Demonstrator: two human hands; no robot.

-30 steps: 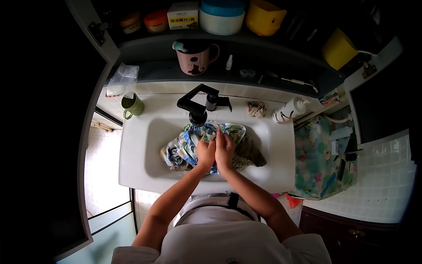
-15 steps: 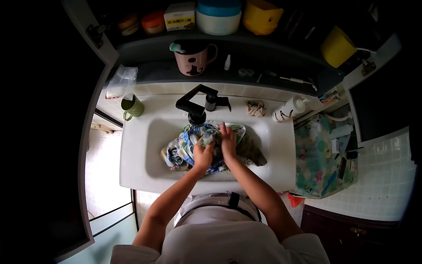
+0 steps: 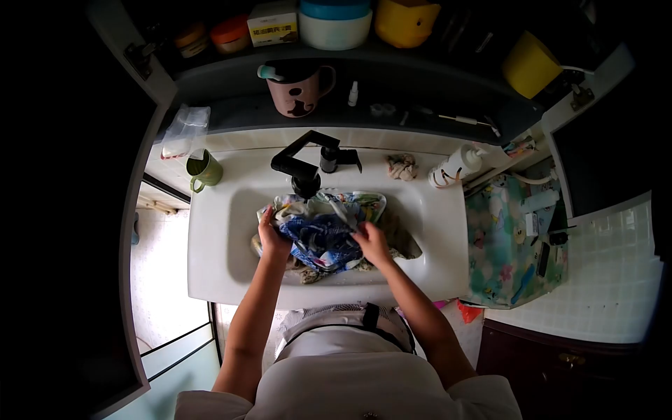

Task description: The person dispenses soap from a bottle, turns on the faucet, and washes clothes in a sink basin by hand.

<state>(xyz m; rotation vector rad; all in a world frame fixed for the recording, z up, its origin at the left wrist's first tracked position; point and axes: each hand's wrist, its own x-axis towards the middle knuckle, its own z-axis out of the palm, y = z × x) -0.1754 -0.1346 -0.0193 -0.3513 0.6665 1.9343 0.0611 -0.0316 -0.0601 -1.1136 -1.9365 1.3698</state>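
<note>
A bundle of patterned cloth (image 3: 322,238), blue, white and green, lies bunched in the white sink (image 3: 241,231) under the black faucet (image 3: 306,164). My left hand (image 3: 271,234) is at the left side of the bundle, its fingers wrapped round the cloth's edge. On the right side my right hand (image 3: 371,241) pinches a fold of the same cloth. Darker brown cloth (image 3: 402,238) shows in the basin to the right of the bundle.
A green cup (image 3: 204,170) stands at the sink's left rear corner. Behind the right rim are a crumpled cloth (image 3: 402,166) and a white pump bottle (image 3: 456,166). Above the faucet, a dark shelf (image 3: 238,112) holds a pink mug (image 3: 294,91).
My hands have moved apart, the left one to the left and the right one slightly right. The bundle has been spread and turned, with more dark blue cloth on top.
</note>
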